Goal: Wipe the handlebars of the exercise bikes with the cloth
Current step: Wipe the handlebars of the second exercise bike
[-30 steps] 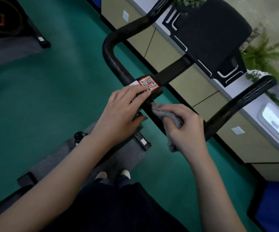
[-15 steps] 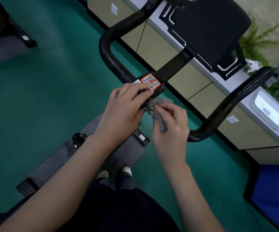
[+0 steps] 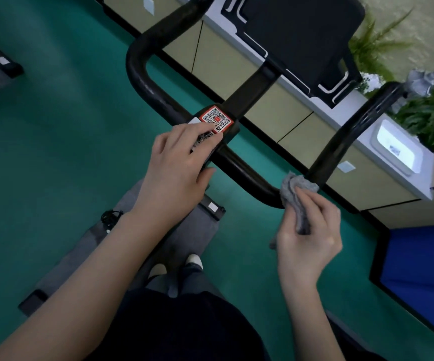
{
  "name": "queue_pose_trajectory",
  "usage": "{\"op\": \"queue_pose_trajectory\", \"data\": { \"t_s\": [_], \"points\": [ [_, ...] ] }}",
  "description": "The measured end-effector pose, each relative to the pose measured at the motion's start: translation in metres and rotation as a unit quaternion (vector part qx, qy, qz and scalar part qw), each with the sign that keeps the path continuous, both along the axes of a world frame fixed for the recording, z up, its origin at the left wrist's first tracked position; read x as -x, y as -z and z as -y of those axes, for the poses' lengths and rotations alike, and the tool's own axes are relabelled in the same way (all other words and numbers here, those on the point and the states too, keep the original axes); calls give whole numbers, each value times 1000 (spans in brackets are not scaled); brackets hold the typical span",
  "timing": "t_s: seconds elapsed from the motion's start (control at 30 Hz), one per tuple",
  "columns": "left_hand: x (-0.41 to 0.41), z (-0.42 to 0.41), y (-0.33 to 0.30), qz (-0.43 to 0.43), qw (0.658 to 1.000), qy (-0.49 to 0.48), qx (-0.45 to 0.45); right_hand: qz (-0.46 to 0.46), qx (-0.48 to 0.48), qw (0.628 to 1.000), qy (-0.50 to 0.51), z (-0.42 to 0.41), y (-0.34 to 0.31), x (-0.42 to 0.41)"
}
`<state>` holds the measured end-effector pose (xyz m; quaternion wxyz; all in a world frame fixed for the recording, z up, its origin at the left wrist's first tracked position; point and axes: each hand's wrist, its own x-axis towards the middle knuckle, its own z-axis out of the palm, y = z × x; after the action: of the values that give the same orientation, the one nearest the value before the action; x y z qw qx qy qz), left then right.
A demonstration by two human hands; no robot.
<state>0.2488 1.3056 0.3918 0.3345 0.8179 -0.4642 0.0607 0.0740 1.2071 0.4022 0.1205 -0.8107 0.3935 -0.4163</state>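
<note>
Grey cloth (image 3: pixel 295 190), bunched into a wad, sits pinched between the thumb and curled fingers of the right hand (image 3: pixel 308 238). Its upper end is pressed against the black handlebar (image 3: pixel 239 162) at the right-hand bend, where the crossbar turns up into the far grip. The left hand (image 3: pixel 178 165) rests on the centre clamp with fingers laid fairly straight over the sticker with the square code (image 3: pixel 217 118), the thumb against the near side of the bar; it braces rather than clutches.

To wipe this stretch well, the cloth should probably wrap further round the tube so the underside of the bend gets touched too, then slide along the upward grip with steady pressure while the left hand steadies the bar.

Room looks generous on the near side: the green floor (image 3: pixel 54 152) lies open below the bend and nothing crowds the wrist. Further out, the upward grip runs toward the counter edge (image 3: pixel 393 162), a white tray-like fixture (image 3: pixel 395 147) and potted plants (image 3: pixel 429 115), so the far end of the stroke may feel tighter, though how close they truly are cannot be judged. The dark console panel (image 3: pixel 304 35) stands beyond the stem, well apart from the cloth.
</note>
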Motion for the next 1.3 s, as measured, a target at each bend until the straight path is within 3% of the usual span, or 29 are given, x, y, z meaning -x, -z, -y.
{"op": "queue_pose_trajectory", "data": {
  "t_s": [0.27, 0.57, 0.7, 0.93, 1.13, 1.3],
  "points": [
    [7, 17, -6, 45, 994, 97, -23, -5, -4, 999, -53, 3, -3, -33],
    [-7, 17, -1, -10, 992, 128, -2, 32, -47, 998, 18, 14, -9, -12],
    [-6, 17, 0, -5, 992, 124, 4, -46, -138, 988, -58, 33, -33, -42],
    [-6, 16, 2, -5, 994, 112, 12, -231, -240, 931, -150, 49, -43, -77],
    [-6, 17, 3, -19, 993, 111, 18, -255, -224, 930, -141, 59, -49, -37],
    [-7, 18, 7, -32, 994, 106, 28, -207, -138, 962, -117, 73, -48, -12]
  ]
}}
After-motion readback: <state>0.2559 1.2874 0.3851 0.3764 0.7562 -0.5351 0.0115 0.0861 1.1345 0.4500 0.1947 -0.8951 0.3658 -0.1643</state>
